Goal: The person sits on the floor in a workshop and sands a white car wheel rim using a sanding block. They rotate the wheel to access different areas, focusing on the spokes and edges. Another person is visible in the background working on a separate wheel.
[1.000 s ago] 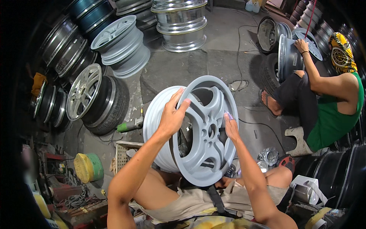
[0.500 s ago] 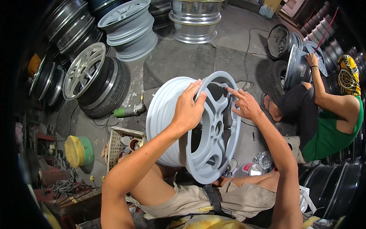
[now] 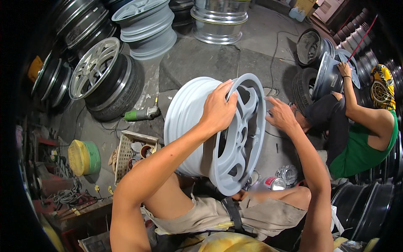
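The big grey wheel (image 3: 239,149) leans in front of you, above your legs, with its spoke side turned to the right. It sits between your two hands, which are apart. Your left hand (image 3: 219,107) is clamped on the top part of its rim, with the thumb near the front edge. Your right hand (image 3: 283,116) is just beside the rim on the other side, with its fingers spread and a bit bent. You cannot tell if a fingertip touches the wheel. A basket (image 3: 122,161) is on the floor to your left, and a can (image 3: 273,183) is to your right
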Tool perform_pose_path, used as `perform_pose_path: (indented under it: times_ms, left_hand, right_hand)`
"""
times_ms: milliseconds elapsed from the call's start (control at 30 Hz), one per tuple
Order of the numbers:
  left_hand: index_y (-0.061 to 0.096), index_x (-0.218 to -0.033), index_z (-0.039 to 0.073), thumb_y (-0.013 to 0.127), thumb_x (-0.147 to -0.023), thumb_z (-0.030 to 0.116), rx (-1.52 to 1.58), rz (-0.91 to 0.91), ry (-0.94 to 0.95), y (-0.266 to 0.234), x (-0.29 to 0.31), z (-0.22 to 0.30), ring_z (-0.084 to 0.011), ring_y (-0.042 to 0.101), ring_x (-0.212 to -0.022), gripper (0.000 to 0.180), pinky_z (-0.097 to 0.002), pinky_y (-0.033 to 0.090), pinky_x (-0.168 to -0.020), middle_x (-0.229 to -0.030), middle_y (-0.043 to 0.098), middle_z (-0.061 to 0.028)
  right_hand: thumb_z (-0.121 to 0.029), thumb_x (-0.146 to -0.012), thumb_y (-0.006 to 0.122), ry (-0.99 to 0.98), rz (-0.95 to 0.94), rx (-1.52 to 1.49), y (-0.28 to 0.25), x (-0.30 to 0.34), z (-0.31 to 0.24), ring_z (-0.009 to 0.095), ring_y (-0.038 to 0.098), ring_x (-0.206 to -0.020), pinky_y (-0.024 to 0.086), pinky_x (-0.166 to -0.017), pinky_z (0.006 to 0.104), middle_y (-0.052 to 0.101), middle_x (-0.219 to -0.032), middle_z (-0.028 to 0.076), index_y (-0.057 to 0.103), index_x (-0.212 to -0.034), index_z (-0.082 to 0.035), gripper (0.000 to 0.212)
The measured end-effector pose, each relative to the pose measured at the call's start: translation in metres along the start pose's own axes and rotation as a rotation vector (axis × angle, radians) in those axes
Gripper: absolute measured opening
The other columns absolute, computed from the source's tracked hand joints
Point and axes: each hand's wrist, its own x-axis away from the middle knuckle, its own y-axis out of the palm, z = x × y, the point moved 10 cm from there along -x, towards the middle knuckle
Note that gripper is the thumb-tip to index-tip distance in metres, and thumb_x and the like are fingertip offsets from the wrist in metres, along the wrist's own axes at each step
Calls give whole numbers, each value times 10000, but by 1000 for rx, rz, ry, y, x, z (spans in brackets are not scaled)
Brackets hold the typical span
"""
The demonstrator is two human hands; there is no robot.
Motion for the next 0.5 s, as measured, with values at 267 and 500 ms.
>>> perform_pose_path:
  times_ms: [267, 500]
  left_hand:
    - [569, -1321, -64, 556, -973, 202, -174, -5, -21, 15, -5, 6, -389, 541, -1299, 438, -449, 408, -1122, -1406, 560, -250]
    - [550, -1258, -114, 637, -897, 137, -351, 148, -33, 58, -6, 19, -456, 485, -1289, 448, -532, 402, -1064, -1406, 477, -341]
  right_hand:
    - [-376, -817, 758, 476, -338, -274, 215, 156, 64, 498, 574, -1090, 489, -921, 536, 613, -1076, 323, 597, -1045, 51, 509]
    - [-408, -803, 757, 360, -538, -177, 306, 232, -29, 412, 710, -904, 565, -831, 485, 725, -914, 255, 766, -882, -33, 384]
